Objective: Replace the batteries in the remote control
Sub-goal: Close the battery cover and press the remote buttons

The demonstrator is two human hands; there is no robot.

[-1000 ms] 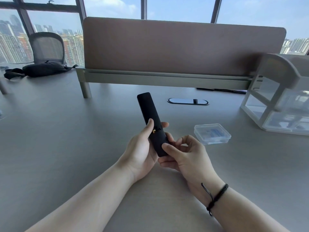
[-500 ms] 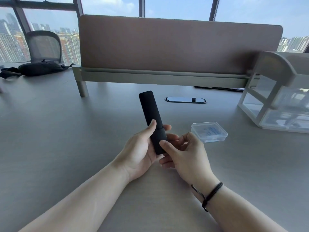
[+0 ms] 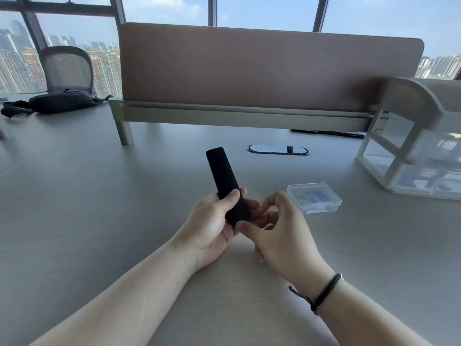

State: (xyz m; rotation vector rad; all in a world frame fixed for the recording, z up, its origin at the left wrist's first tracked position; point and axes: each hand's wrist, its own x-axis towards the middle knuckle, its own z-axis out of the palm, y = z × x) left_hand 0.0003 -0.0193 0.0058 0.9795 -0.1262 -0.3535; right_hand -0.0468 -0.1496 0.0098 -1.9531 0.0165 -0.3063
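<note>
Head view: my left hand [image 3: 212, 221] grips the remote [image 3: 225, 182], right hand [image 3: 277, 228] thumbing its base; next, slide the cover

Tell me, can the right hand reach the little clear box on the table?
Probably yes. The clear box sits on the table just beyond the right hand, with nothing between them. That hand only has its thumb on the remote control; the left hand grips it.
</note>
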